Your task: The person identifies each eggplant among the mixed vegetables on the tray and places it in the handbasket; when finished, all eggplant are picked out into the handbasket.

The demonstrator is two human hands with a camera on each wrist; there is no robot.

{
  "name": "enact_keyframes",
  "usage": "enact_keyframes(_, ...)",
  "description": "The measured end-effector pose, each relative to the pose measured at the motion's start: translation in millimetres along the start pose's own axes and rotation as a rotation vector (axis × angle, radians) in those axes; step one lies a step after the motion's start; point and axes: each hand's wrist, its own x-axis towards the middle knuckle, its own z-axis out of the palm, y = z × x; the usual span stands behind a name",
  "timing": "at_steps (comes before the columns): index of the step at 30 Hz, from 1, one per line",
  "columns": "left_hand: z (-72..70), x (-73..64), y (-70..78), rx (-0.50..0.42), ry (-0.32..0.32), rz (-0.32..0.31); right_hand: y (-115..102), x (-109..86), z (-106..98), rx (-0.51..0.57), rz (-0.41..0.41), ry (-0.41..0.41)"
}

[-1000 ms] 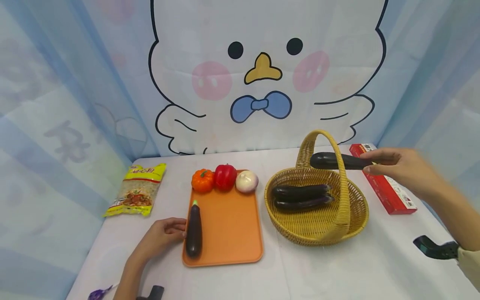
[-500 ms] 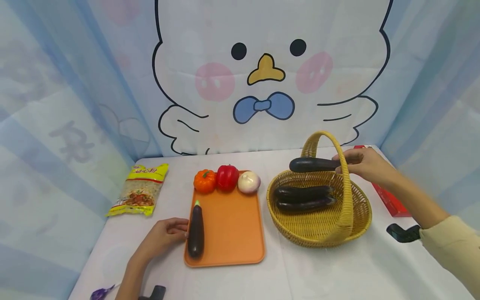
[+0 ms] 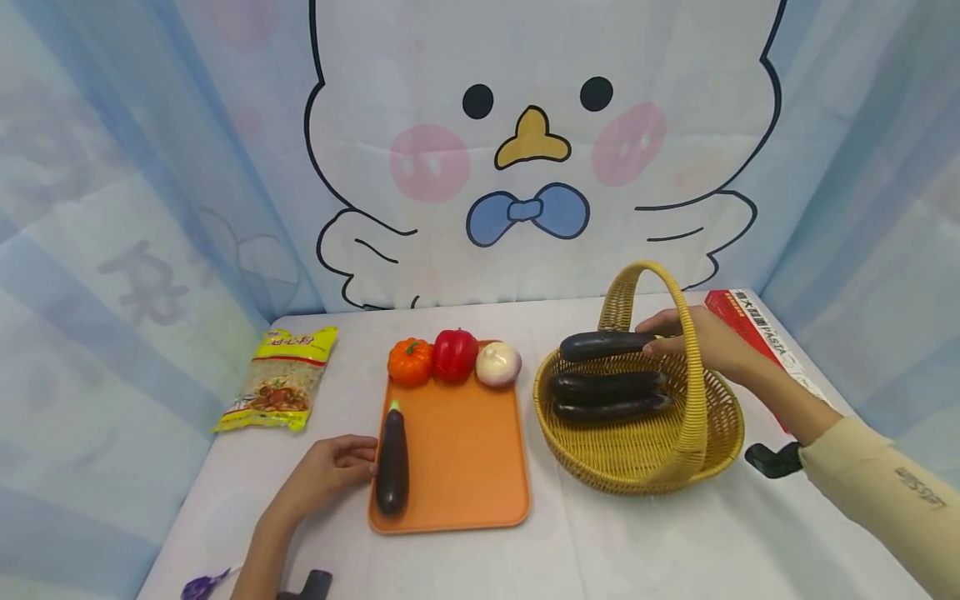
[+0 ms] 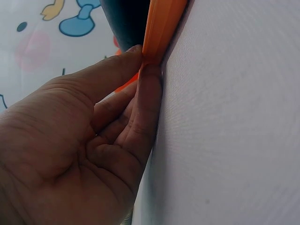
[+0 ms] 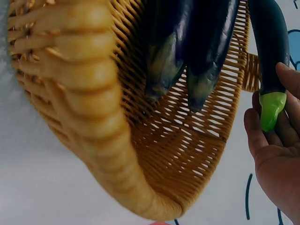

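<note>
My right hand (image 3: pixel 708 337) holds an eggplant (image 3: pixel 600 345) near its stem end, behind the handle of the yellow wicker basket (image 3: pixel 592 471). The right wrist view shows this eggplant's green stem end (image 5: pixel 272 110) between the thumb and fingers. Two more eggplants (image 3: pixel 607 387) lie side by side in the basket. At the orange tray's (image 3: pixel 465 458) left edge, my left hand (image 3: pixel 326 471) pinches the rim (image 4: pixel 161 33) between thumb and fingers. Another eggplant (image 3: pixel 392 467) lies lengthwise along that side of the tray.
An orange pumpkin (image 3: pixel 410 362), a red bell pepper (image 3: pixel 455 356) and a whitish round vegetable (image 3: pixel 498 365) line the tray's far edge. A yellow food packet (image 3: pixel 281 379) lies at the left. Behind the right arm is a red pasta box (image 3: pixel 761 325). A purple wrapped item (image 3: pixel 201 587) lies front left.
My right hand has carried the eggplant leftward from the basket's right side, under the handle, and lowered it towards the back of the basket. The left hand stays at the tray.
</note>
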Motion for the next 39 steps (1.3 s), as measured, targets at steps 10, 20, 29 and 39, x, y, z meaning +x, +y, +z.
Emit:
enact_keyframes(10,0.1,1.5,0.2,0.001,0.005,-0.011,0,3.9,8,0.110,0.038,-0.039)
enact_keyframes(20,-0.1,2.1,-2.8,-0.003,0.008,-0.003,12,9.7,15,0.159,0.047,-0.091)
enact_keyframes(29,0.2,1.4,-1.5,0.000,0.007,-0.004,37,22.1,19,0.118,0.055,-0.102)
enact_keyframes(39,-0.1,-0.1,1.0,-0.014,0.002,-0.001,15,15.2,21,0.082,0.049,-0.123)
